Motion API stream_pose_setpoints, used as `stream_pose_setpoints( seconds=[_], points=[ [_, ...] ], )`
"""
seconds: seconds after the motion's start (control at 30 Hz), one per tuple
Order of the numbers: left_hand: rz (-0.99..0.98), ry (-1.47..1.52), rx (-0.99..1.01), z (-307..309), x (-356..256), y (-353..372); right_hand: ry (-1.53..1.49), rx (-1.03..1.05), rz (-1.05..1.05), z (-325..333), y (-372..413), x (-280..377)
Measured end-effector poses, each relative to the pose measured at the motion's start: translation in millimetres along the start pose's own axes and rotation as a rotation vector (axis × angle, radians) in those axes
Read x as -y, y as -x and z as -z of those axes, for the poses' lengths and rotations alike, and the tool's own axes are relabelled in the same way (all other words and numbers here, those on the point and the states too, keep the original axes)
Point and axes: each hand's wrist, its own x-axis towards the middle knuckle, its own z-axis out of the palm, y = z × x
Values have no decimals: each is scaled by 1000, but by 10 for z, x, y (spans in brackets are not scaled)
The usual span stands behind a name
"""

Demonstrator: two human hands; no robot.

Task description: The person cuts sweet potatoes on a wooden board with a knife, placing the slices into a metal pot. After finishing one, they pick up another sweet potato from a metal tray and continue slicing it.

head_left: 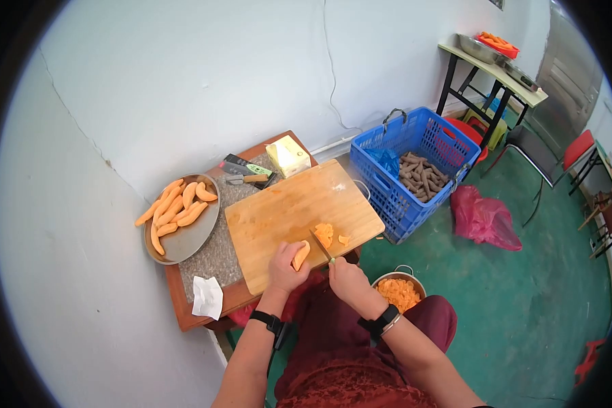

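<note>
My left hand [287,268] is closed round a peeled orange sweet potato [301,256] near the front edge of the wooden cutting board [279,221]. In my right hand [350,277] is a knife [321,247], its blade slanting over the board and away from me. Just beyond the blade lies a small heap of cut orange pieces [324,234], with a loose piece [344,240] to its right. Several whole peeled sweet potatoes rest on a round metal tray [209,228] left of the board. Below my right hand, a metal pot [423,288] holds many cut pieces.
Behind the board are a yellow-white box [289,156] and a wooden-handled peeler [255,178]. A crumpled paper [207,297] lies at the table's left corner. To the right stands a blue crate [389,211] with brown unpeeled roots, beside a pink plastic bag [483,216] on the floor.
</note>
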Motion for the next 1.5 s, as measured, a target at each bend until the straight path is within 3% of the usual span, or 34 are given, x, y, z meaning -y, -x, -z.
stream_pose_setpoints(
  seconds=[0.5, 0.6, 0.8, 1.5],
  points=[
    [22, -22, 113, 46, -63, -38, -77, 75, -38, -11, 84, 200],
    [85, 100, 29, -35, 6, 6, -93, 34, -36, 5, 92, 212],
    [90, -8, 84, -41, 30, 25, -58, 22, -44, 19, 125, 251],
    [81, -49, 47, -42, -7, 17, 361, -133, 74, -23, 223, 294]
  ],
)
